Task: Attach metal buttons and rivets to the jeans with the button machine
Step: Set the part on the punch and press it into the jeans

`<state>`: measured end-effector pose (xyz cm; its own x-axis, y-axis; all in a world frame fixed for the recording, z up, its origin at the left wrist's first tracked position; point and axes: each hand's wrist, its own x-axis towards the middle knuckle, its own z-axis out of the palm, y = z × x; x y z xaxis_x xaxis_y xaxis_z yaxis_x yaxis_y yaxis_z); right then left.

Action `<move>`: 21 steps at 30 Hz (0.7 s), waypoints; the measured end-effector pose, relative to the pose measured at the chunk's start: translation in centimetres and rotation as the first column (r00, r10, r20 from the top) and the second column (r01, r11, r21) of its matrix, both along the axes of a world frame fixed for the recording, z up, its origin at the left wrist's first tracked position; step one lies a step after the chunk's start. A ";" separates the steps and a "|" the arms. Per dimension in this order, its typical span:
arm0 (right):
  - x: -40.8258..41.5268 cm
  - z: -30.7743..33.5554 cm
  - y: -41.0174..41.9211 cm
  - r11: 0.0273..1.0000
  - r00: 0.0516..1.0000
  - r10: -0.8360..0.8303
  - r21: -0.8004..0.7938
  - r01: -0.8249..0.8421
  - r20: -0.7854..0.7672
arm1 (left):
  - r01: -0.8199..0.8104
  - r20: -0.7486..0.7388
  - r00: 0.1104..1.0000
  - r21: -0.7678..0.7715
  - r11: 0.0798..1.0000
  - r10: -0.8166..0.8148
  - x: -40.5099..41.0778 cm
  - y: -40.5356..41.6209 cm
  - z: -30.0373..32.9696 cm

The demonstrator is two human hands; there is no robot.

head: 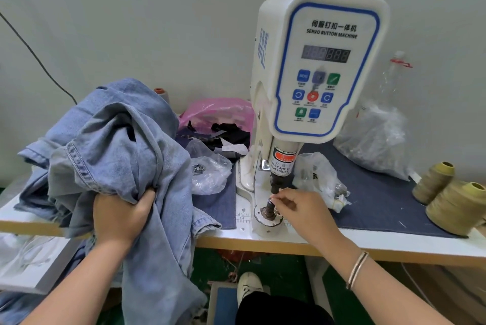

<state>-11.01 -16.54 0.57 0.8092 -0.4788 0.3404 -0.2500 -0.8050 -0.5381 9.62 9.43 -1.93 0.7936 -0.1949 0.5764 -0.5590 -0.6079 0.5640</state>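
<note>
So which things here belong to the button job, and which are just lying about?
Job: button machine; jeans, gripped by left hand; right hand pinching at the machine's punch; clear bag of metal buttons.
Lying about: thread cones; pink bag; fabric scraps.

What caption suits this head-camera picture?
Right hand pinches a part at the button machine punch while left hand grips bunched jeans.

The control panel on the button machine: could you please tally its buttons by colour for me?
On the button machine's control panel:
Blue buttons: 4
Green buttons: 2
Red button: 1
Purple-grey button: 1
Total: 8
</note>
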 end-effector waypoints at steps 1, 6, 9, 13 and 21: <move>-0.1 -0.1 0.1 0.999 1.000 0.006 -0.032 -0.006 0.023 | -0.001 -0.002 1.000 -0.002 1.000 0.001 0.0 0.0 -0.1; -0.7 -0.9 0.0 0.980 0.995 0.041 -0.200 -0.021 0.096 | -0.008 0.008 1.000 -0.008 1.000 0.008 0.1 0.0 -0.1; -1.0 -1.7 0.1 0.995 0.993 0.035 -0.099 -0.024 0.112 | 0.002 0.018 1.000 -0.007 1.000 -0.002 -0.2 -0.1 0.1; -2.1 -3.1 0.2 0.972 0.981 -0.092 0.228 0.052 0.168 | 0.038 -0.093 0.995 -0.092 0.995 -0.047 -1.1 0.1 1.9; -3.9 -2.5 6.8 0.808 0.954 0.130 0.530 -0.259 0.269 | 0.447 -0.146 0.776 -0.560 0.698 -0.614 -8.2 -4.0 6.2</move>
<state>-14.90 -9.73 -1.90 0.8461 -0.4772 0.2376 0.0498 -0.3730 -0.9265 1.47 5.42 4.30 0.7854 -0.4105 0.4633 -0.4537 0.1273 0.8820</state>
